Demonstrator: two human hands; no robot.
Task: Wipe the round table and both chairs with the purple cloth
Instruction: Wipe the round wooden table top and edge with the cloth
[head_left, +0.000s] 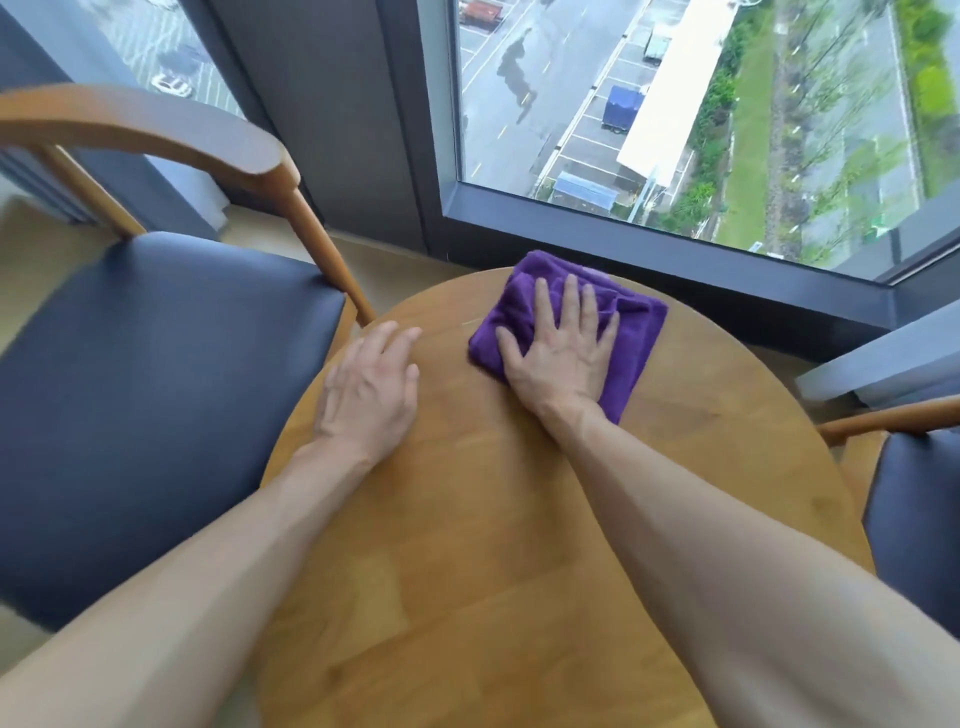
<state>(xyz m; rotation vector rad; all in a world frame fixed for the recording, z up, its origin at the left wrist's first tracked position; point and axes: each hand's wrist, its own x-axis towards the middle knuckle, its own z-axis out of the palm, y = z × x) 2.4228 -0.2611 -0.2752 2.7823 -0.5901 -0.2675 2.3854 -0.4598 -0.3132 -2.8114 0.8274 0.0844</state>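
Two bare forearms reach from the near edge over the round wooden table (467, 545). The left hand (369, 387) lies flat on the table near its left edge, fingers straight and close together, holding nothing. The right hand (558, 353) presses flat on the folded purple cloth (631, 332), fingers spread, on the far part of the table. One chair (156, 374) with a dark blue seat stands just beside the table at the left; the second chair (919, 514) is at the right, partly visible. Behind is a large window (701, 104).
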